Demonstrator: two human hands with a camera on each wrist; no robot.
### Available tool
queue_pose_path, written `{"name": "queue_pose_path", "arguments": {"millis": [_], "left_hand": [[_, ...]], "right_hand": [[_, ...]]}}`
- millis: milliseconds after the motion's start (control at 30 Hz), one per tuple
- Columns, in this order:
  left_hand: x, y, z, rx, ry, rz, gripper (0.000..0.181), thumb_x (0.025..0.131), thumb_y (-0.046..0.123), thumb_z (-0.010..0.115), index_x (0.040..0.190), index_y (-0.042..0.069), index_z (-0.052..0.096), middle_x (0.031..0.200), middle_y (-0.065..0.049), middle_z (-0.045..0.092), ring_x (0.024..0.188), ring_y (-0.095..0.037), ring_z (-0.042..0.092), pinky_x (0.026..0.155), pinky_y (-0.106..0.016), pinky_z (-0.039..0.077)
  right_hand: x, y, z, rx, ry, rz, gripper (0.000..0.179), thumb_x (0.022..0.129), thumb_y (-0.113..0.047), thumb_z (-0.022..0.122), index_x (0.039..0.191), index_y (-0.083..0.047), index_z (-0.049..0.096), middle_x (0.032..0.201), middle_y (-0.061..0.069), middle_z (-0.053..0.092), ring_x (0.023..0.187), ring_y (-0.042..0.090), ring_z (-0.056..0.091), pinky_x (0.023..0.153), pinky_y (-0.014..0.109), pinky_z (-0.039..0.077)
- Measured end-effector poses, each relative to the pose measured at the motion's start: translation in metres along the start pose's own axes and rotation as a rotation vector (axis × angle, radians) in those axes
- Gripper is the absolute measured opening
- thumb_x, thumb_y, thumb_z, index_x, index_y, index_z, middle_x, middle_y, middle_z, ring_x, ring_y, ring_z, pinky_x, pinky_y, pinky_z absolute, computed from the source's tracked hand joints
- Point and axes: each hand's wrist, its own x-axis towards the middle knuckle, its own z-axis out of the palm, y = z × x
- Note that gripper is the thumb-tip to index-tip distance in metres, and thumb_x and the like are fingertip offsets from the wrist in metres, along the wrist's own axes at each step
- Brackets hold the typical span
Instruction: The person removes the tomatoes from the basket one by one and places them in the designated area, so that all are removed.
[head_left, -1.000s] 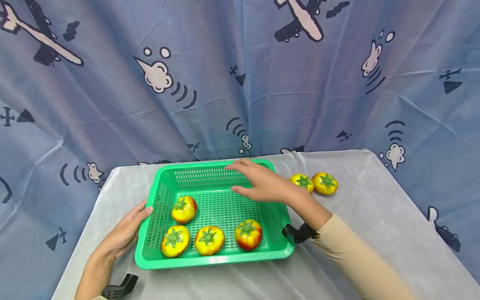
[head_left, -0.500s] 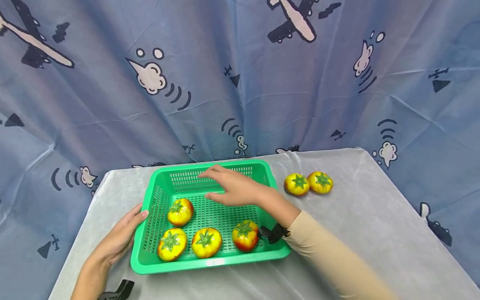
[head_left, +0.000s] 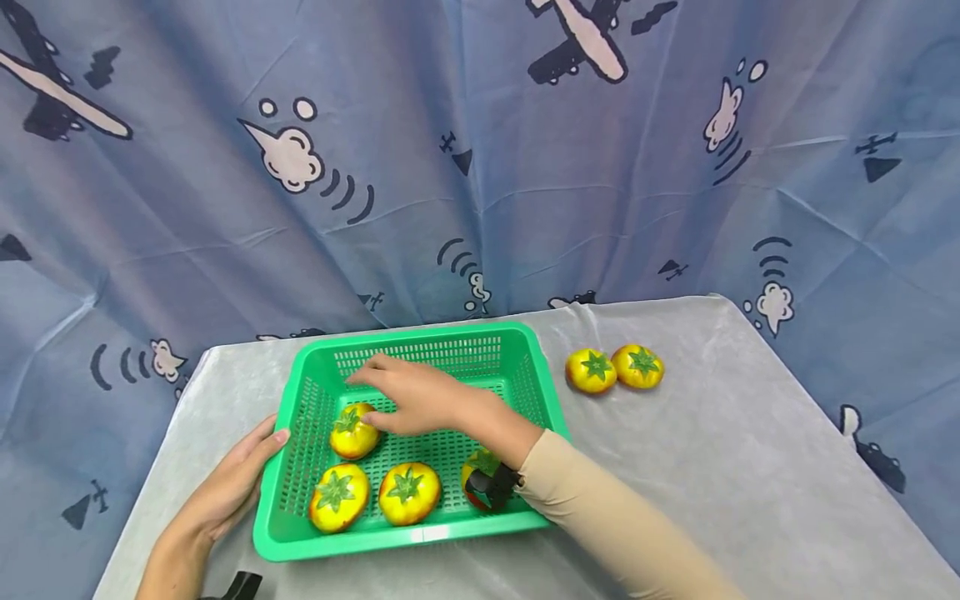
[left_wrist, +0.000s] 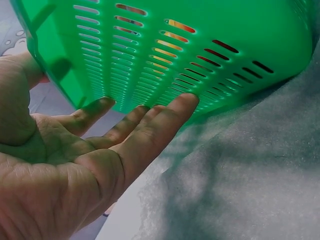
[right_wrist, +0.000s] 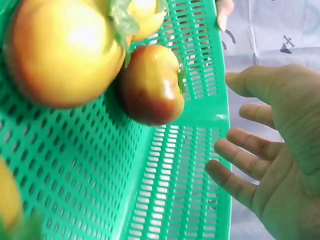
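My left hand (head_left: 225, 487) holds the left side of a green plastic basket (head_left: 408, 539), thumb on the rim and fingertips against the slotted outer wall (left_wrist: 150, 55). Over the basket's left half reaches my right hand (head_left: 420, 396), fingers spread and gripping nothing. In the head view its thumb overlaps the back-left persimmon (head_left: 351, 435), yellow-red with a green leafy top; the right wrist view shows a gap between the hand (right_wrist: 280, 155) and the persimmon (right_wrist: 150, 87). Along the basket's front lie persimmons at left (head_left: 339, 498), middle (head_left: 409, 493) and right (head_left: 480, 467), the last partly covered by the wrist strap.
Two more persimmons, one nearer the basket (head_left: 591, 371) and one farther right (head_left: 638, 367), sit side by side on the grey cloth-covered table (head_left: 712, 450). A blue curtain (head_left: 420, 167) with airplane prints hangs behind the table's back edge.
My right hand has swept left and slightly down across the basket, from its back right to the back-left persimmon. The left hand keeps its place on the basket. The head view has shifted slightly.
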Motion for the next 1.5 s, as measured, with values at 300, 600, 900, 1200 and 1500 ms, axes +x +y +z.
{"name": "queue_pose_path", "arguments": {"millis": [300, 600, 900, 1200, 1500], "left_hand": [[0.003, -0.002, 0.007, 0.0, 0.009, -0.014, 0.072, 0.117, 0.037, 0.034, 0.169, 0.001, -0.002, 0.151, -0.026, 0.051, 0.118, -0.013, 0.071, 0.099, -0.039, 0.063], [0.0, -0.01, 0.009, -0.025, -0.05, 0.015, 0.073, 0.118, 0.034, 0.033, 0.167, -0.003, -0.005, 0.142, -0.009, 0.059, 0.12, -0.014, 0.07, 0.1, -0.039, 0.063], [-0.003, -0.004, 0.005, 0.004, 0.002, -0.011, 0.072, 0.117, 0.037, 0.033, 0.168, 0.0, -0.002, 0.154, -0.03, 0.046, 0.12, -0.012, 0.07, 0.1, -0.04, 0.063], [-0.002, -0.002, 0.003, 0.005, 0.0, -0.013, 0.072, 0.117, 0.036, 0.033, 0.168, 0.001, -0.003, 0.153, -0.028, 0.047, 0.12, -0.012, 0.07, 0.1, -0.039, 0.062], [-0.002, -0.001, 0.001, -0.017, -0.019, 0.002, 0.073, 0.117, 0.035, 0.033, 0.167, -0.002, -0.004, 0.137, -0.002, 0.061, 0.119, -0.014, 0.071, 0.099, -0.039, 0.063]], "right_hand": [[0.012, -0.004, 0.016, -0.013, -0.087, 0.095, 0.066, 0.105, -0.042, 0.065, 0.162, -0.015, 0.044, 0.161, 0.009, 0.049, 0.136, 0.021, 0.059, 0.109, 0.036, 0.056], [0.009, -0.002, 0.032, 0.008, -0.132, 0.15, 0.071, 0.102, -0.047, 0.069, 0.162, -0.016, 0.045, 0.157, 0.008, 0.052, 0.125, 0.018, 0.062, 0.094, 0.032, 0.057], [0.021, -0.004, 0.038, 0.056, -0.169, 0.081, 0.076, 0.101, -0.047, 0.069, 0.163, -0.014, 0.041, 0.161, 0.007, 0.048, 0.138, 0.018, 0.057, 0.111, 0.03, 0.053], [0.027, -0.005, 0.044, 0.027, -0.159, 0.065, 0.073, 0.099, -0.043, 0.074, 0.159, -0.013, 0.047, 0.156, 0.007, 0.052, 0.135, 0.016, 0.058, 0.111, 0.026, 0.052], [0.03, -0.003, 0.045, 0.025, -0.14, 0.051, 0.068, 0.098, -0.04, 0.077, 0.156, -0.016, 0.051, 0.149, 0.004, 0.058, 0.121, 0.012, 0.061, 0.101, 0.024, 0.054]]}}
